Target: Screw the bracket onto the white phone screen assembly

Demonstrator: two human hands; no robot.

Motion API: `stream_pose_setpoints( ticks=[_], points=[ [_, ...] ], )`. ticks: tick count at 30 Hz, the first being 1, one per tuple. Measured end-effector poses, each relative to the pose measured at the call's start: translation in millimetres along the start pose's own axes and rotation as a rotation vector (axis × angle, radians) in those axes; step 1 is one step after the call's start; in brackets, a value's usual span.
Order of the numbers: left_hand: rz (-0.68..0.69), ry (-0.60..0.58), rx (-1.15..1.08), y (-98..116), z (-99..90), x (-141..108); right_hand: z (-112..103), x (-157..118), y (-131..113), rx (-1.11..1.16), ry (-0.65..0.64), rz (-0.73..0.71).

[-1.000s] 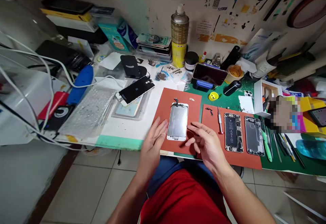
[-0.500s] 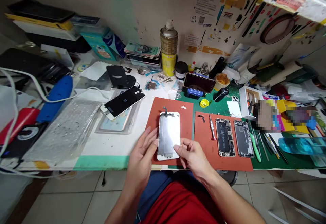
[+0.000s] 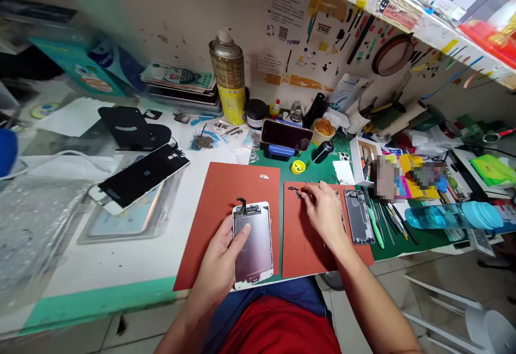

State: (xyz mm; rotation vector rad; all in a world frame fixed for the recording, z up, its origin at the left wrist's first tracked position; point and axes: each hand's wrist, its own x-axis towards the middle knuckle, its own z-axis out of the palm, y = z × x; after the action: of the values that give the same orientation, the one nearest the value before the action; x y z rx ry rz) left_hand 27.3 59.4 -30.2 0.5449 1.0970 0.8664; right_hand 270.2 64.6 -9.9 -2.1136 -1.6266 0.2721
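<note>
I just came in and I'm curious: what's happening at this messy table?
A person holds a phone screen in the left hand, above the left brown mat. The right hand is over the right brown mat, fingertips near a small dark part; I can't tell if they grip anything. A phone shell lies further right.

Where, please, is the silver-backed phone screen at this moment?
In the head view, the phone screen is low in the middle, in the left hand, over the near edge of the left brown mat, left of the right hand.
</note>
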Motion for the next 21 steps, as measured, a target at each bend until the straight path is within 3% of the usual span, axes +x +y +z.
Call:
stream_pose_setpoints(
  ticks=[6, 12, 18, 21],
  points=[
    [0.077, 0.025, 0.036, -10.3, -5.4, 4.1, 15.0, 13.6, 0.3, -0.027, -0.034, -0.071],
    [0.13, 0.031, 0.053, -16.6, -5.8, 2.3, 6.7, 9.1, -1.2, 0.114, -0.039, -0.052],
    [0.174, 0.021, 0.038, -16.5, -1.8, 1.9, -8.7, -23.8, -16.3, 0.415, -0.153, 0.045],
    [0.181, 0.026, 0.039, -16.6, -0.2, 2.0, -10.0, -42.5, -29.1, 0.795, -0.281, 0.249]
  ],
)
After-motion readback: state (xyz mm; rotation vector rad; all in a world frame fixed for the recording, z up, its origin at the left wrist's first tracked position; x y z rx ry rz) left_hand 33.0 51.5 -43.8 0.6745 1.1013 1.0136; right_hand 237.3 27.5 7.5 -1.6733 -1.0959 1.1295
